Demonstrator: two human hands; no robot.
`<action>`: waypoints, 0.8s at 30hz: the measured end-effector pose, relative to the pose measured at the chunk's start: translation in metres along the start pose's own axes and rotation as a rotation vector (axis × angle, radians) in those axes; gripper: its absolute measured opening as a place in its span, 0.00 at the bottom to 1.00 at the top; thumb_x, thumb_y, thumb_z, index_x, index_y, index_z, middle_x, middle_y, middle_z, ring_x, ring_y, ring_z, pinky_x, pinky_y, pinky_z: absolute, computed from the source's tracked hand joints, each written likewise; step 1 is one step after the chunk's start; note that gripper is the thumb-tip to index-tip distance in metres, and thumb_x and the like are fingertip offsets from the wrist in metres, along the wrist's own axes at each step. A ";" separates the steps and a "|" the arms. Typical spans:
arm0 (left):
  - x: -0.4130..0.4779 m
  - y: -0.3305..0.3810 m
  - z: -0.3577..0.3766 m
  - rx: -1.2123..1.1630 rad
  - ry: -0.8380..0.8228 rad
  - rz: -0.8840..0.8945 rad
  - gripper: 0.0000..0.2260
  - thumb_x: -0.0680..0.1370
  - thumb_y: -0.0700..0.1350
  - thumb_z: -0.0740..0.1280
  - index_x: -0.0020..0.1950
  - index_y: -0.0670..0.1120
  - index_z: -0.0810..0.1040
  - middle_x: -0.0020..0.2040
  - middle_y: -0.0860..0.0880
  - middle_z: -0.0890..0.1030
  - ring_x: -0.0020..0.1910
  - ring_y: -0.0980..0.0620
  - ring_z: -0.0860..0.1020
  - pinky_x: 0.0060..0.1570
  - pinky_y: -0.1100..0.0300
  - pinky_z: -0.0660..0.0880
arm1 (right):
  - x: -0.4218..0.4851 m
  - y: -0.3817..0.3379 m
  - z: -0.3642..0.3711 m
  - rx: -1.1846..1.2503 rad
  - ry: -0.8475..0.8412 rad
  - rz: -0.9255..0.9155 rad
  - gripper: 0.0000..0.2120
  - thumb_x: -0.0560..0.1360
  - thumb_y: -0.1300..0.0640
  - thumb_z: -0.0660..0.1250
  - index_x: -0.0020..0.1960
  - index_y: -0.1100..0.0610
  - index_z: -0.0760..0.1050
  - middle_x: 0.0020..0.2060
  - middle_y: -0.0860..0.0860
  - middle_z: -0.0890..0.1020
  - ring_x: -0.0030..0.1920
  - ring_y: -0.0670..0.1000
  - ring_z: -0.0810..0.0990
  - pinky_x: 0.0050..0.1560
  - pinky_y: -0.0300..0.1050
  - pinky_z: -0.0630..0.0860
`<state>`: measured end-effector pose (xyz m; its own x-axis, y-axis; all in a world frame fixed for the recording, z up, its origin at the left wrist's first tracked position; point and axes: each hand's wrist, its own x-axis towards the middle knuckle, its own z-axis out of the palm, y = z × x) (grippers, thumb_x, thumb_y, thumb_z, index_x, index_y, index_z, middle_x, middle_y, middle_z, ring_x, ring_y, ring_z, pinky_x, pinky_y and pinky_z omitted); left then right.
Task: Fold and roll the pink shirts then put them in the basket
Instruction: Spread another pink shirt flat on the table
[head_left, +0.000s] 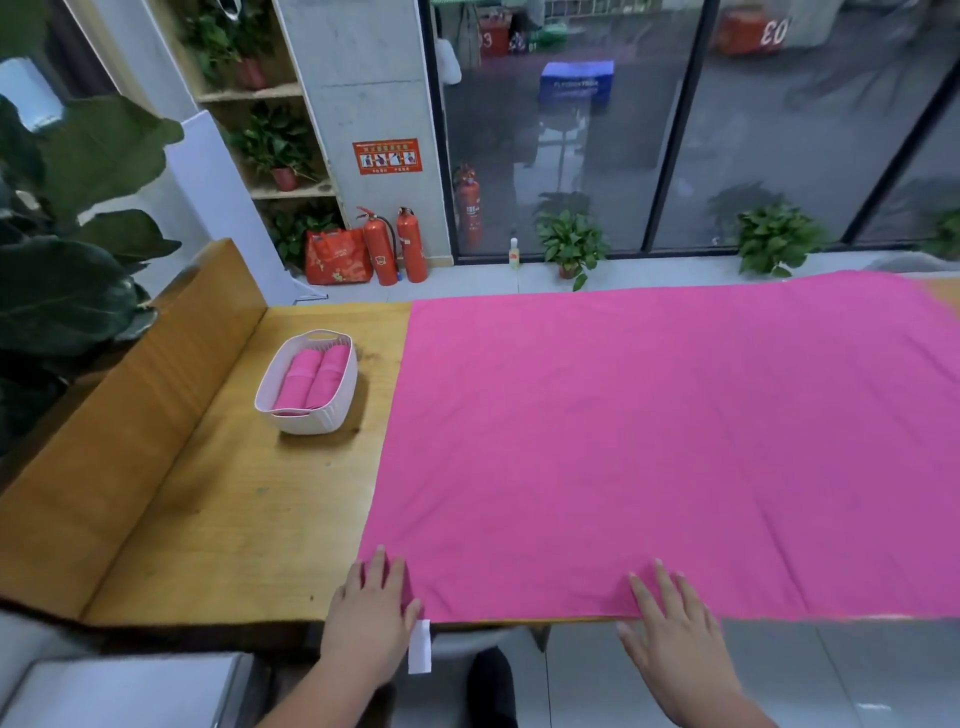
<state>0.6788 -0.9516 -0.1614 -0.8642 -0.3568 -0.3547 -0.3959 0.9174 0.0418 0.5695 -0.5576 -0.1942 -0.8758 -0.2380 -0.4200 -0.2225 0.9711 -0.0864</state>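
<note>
Both hands flat, palms down, fingers straight on near edge of pink shirt spread on table: left hand at corner, right hand mid-edge. Nothing gripped. Basket w/ two rolled shirts far left.

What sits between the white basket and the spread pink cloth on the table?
Nothing. In the head view only a strip of bare wooden table separates the basket from the pink cloth.
</note>
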 end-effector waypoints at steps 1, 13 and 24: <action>-0.002 -0.001 0.000 -0.011 -0.004 -0.015 0.33 0.84 0.65 0.51 0.86 0.53 0.51 0.87 0.46 0.50 0.84 0.41 0.53 0.79 0.44 0.60 | -0.007 0.002 -0.007 -0.009 -0.020 -0.016 0.39 0.78 0.25 0.43 0.79 0.42 0.71 0.82 0.51 0.60 0.79 0.61 0.69 0.69 0.63 0.75; 0.016 0.097 -0.023 0.041 0.049 0.201 0.33 0.85 0.64 0.53 0.87 0.51 0.49 0.87 0.43 0.44 0.85 0.39 0.47 0.82 0.42 0.49 | -0.035 0.063 -0.050 0.050 -0.094 -0.116 0.55 0.63 0.18 0.27 0.85 0.40 0.49 0.85 0.44 0.42 0.85 0.55 0.46 0.83 0.57 0.54; 0.056 0.286 -0.022 0.017 0.031 0.558 0.32 0.86 0.62 0.54 0.87 0.54 0.45 0.86 0.47 0.39 0.85 0.44 0.42 0.83 0.46 0.45 | -0.026 0.163 -0.066 0.028 -0.060 0.009 0.50 0.67 0.27 0.31 0.86 0.45 0.43 0.86 0.50 0.45 0.85 0.55 0.48 0.83 0.56 0.48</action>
<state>0.5106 -0.7134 -0.1488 -0.9500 0.1789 -0.2558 0.1290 0.9713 0.2000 0.5277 -0.3945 -0.1376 -0.8503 -0.2286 -0.4741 -0.2019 0.9735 -0.1073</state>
